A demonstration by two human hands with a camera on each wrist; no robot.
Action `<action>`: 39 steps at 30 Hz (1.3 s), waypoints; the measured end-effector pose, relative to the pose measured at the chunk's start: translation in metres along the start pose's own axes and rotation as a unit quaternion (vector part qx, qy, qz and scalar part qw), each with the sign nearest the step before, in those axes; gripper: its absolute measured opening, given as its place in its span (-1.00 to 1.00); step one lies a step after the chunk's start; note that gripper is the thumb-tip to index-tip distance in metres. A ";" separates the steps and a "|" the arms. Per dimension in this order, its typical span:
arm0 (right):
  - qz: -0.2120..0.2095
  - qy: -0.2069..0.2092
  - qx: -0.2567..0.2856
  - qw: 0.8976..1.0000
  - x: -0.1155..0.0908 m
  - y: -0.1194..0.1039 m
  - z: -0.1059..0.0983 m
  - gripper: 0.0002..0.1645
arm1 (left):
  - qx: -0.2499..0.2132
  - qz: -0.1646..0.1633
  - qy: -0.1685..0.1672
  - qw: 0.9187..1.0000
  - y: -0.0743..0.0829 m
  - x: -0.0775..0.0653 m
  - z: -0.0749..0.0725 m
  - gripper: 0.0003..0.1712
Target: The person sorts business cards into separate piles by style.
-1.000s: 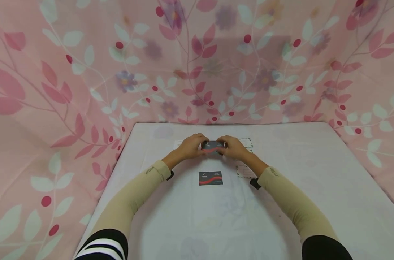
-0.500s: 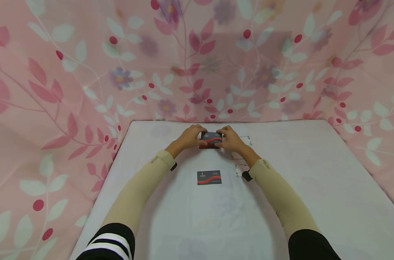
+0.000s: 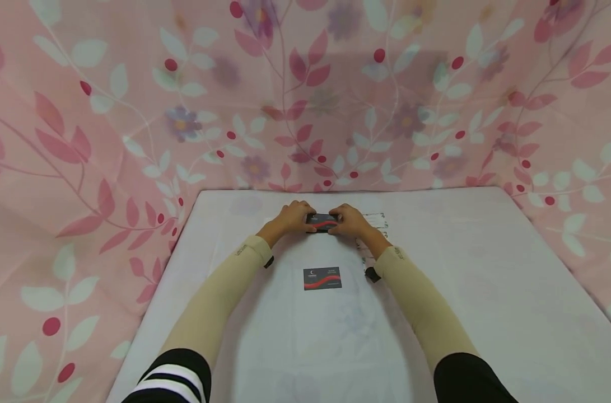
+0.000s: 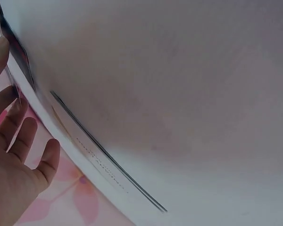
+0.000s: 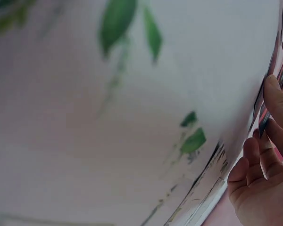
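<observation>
Left hand point(image 3: 293, 217) and right hand point(image 3: 351, 222) pinch a dark-grey, red-waved rectangular card point(image 3: 322, 220) far back on the white table point(image 3: 486, 280). A matching card point(image 3: 322, 278) with unreadably small lettering lies nearer; the right forearm point(image 3: 423, 302) partly covers leaf-printed white paper point(image 3: 377, 221).

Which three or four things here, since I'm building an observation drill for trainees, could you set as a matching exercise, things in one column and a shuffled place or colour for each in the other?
Things:
1. Loose card
2. Held card
3. Forearm sleeves
4. Backdrop

Place or colour:
A. Pink, with flowers and leaves
B. Flat on the white table, untouched
C. Beige
D. Between the left hand and right hand

Pairs: 1-B, 2-D, 3-C, 4-A
</observation>
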State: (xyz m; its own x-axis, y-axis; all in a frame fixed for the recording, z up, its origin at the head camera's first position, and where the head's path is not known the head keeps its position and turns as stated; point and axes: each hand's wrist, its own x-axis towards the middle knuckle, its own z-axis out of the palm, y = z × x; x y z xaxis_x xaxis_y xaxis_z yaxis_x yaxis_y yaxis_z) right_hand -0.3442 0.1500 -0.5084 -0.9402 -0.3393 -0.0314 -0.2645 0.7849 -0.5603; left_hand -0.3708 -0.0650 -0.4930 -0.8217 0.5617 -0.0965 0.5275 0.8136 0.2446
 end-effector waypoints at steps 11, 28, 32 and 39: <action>0.001 -0.019 0.007 1.000 0.002 0.001 0.004 -0.27 | -0.012 -0.006 -0.019 1.000 0.000 -0.004 0.002 -0.38; 0.045 -0.028 0.080 0.995 0.001 0.007 0.002 -0.26 | -0.028 -0.014 -0.034 0.999 -0.003 0.000 -0.001 -0.31; 0.041 -0.030 0.093 0.994 0.000 0.005 0.001 -0.25 | -0.024 -0.012 -0.029 0.999 -0.003 -0.001 -0.001 -0.31; 0.037 -0.033 0.089 0.995 -0.002 0.004 0.002 -0.27 | -0.025 -0.012 -0.030 0.999 -0.003 -0.003 0.000 -0.31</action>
State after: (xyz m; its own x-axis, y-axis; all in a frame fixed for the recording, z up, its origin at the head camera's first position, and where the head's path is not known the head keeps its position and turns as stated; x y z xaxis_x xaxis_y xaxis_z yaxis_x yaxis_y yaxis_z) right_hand -0.3429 0.1531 -0.5125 -0.9375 -0.3230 -0.1292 -0.1478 0.7061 -0.6925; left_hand -0.3697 -0.0689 -0.4933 -0.8189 0.5514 -0.1594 0.4950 0.8190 0.2902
